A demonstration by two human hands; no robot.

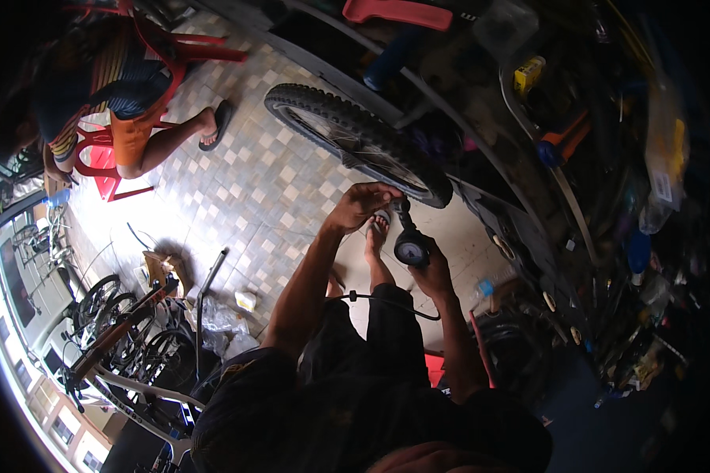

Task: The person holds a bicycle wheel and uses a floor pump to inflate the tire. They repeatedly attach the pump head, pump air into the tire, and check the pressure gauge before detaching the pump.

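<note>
A bicycle wheel [347,108] with a knobbly black tyre stands tilted in front of me. My right hand [432,272] is closed around a black tyre inflator with a round dial gauge [411,251]. From the gauge a short black neck [401,211] reaches up to the near end of the wheel. My left hand [365,206] is closed, its fingertips pinched against the top of that neck beside the tyre; what lies between them is hidden. A thin black hose [398,303] loops from near my right wrist across my lap.
Another person [130,87] sits at upper left by a red plastic chair [96,162]. Bicycles [110,339] and plastic bags [217,319] crowd the lower left. A dark, cluttered workbench with tools, including an orange-handled hacksaw [566,138], runs along the right. Beneath is a tiled floor [237,169].
</note>
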